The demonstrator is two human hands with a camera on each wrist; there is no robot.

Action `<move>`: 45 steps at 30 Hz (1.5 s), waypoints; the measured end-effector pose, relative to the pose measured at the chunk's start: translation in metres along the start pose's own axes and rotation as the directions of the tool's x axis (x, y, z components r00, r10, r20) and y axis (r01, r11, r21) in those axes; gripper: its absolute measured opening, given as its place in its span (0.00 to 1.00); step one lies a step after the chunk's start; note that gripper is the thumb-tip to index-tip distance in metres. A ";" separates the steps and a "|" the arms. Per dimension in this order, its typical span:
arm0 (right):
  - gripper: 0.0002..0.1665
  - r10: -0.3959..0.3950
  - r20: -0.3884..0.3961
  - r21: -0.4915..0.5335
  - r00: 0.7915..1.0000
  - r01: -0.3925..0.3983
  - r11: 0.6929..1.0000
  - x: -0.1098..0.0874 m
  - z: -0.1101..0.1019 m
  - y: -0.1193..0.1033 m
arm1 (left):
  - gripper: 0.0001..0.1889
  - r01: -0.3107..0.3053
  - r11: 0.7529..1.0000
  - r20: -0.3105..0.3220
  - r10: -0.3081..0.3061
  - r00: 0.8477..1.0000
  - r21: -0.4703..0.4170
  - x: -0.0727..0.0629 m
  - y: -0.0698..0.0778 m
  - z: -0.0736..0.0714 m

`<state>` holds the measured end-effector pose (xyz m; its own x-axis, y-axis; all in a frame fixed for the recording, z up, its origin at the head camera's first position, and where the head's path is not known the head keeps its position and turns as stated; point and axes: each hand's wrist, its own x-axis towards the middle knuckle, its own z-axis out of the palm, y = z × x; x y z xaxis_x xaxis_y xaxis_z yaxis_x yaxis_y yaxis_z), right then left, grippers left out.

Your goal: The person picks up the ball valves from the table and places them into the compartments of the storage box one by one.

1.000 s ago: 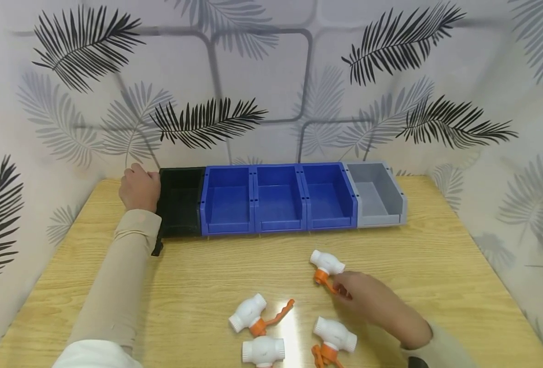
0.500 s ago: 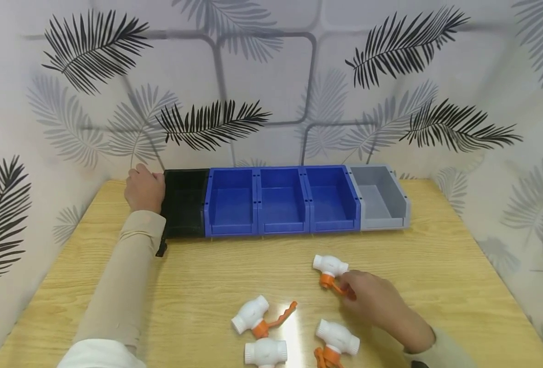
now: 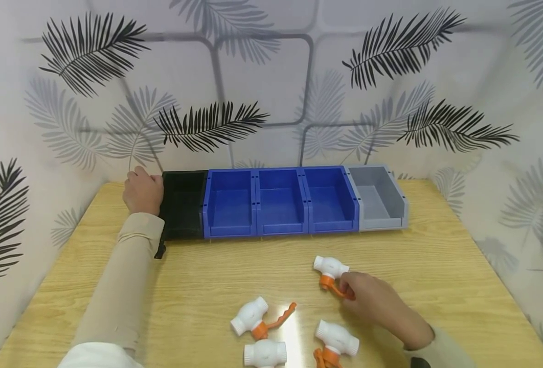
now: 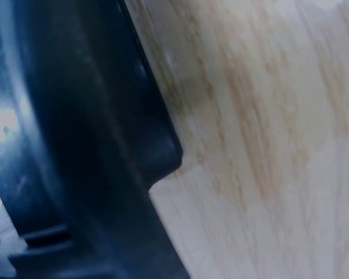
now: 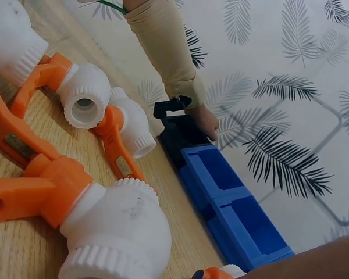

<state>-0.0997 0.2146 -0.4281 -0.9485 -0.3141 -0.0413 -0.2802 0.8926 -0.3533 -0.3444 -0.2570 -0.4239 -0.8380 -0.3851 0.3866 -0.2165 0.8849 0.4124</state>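
Observation:
My left hand (image 3: 143, 191) grips the left rim of a black bin (image 3: 182, 233), near its back corner, with the fingers curled. Close up in the left wrist view, the side of the black bin (image 4: 87, 145) fills the left part, and no fingers show there. On the table to the right, my right hand (image 3: 370, 301) pinches the orange lever of a white ball valve (image 3: 331, 266). That valve's body points up and left of the fingertips. In the right wrist view only a bit of this valve (image 5: 234, 270) shows at the bottom edge, beside the hand.
Three blue bins (image 3: 280, 227) and a grey bin (image 3: 382, 223) continue the row from the black one. Nearer lie more white ball valves with orange levers: one (image 3: 249, 316) left of centre, one (image 3: 265, 353) below it, and one (image 3: 337, 338) just below my right hand.
The head view has shifted slightly. A bit more of the orange lever shows around my right fingers, and the ball valve has moved very little. My left hand stays at the black bin.

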 end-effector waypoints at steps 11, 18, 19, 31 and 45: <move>0.07 -0.081 -0.089 0.111 0.993 0.090 0.990 0.000 0.004 0.005 | 0.18 -0.003 1.000 -0.009 0.003 1.000 -0.001 -0.001 0.000 -0.001; 0.09 -0.034 -0.151 0.163 0.988 0.059 0.985 -0.001 0.000 0.009 | 0.18 0.004 1.000 -0.013 -0.004 1.000 -0.009 0.001 0.000 0.001; 0.09 -0.029 -0.176 0.166 0.984 0.059 0.984 -0.001 -0.002 0.009 | 0.18 0.005 1.000 -0.011 -0.005 1.000 -0.010 0.001 0.000 0.001; 0.08 -0.037 -0.408 0.106 0.912 0.087 0.990 0.010 -0.046 0.031 | 0.18 0.006 1.000 -0.004 -0.006 1.000 -0.010 -0.002 0.002 -0.003; 0.08 0.003 -0.425 0.054 0.905 0.022 0.998 0.058 -0.080 0.079 | 0.18 0.014 1.000 0.006 -0.014 1.000 0.007 -0.001 0.002 -0.003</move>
<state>-0.1888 0.2926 -0.3838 -0.9220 -0.1443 0.3593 -0.2930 0.8667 -0.4037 -0.3426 -0.2559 -0.4209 -0.8380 -0.3957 0.3758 -0.2315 0.8813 0.4119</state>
